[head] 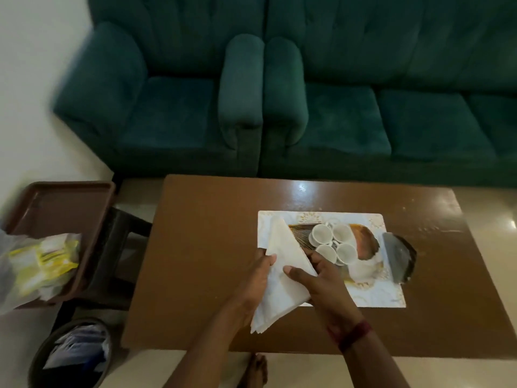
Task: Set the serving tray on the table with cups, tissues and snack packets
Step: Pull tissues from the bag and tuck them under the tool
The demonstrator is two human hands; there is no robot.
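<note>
A patterned white serving tray (pixel 372 295) lies on the brown table (pixel 207 247). Several small white cups (pixel 334 242) stand clustered at its centre. A stack of white tissues (pixel 282 264), folded into a triangle, is held over the tray's left side. My left hand (pixel 256 281) grips the stack from the left, thumb on top. From the right, my right hand (pixel 316 284) holds it too, thumb on top and fingers under the edge. Snack packets (pixel 42 264), yellow and white in a clear bag, lie on a brown tray (pixel 67 200) at the left.
The brown tray rests on a dark stool (pixel 117 242) left of the table. A round bin (pixel 72 357) with paper stands on the floor below it. A green armchair (pixel 167 107) and sofa (pixel 391 107) stand behind the table. A bare foot (pixel 256 371) shows at the near edge.
</note>
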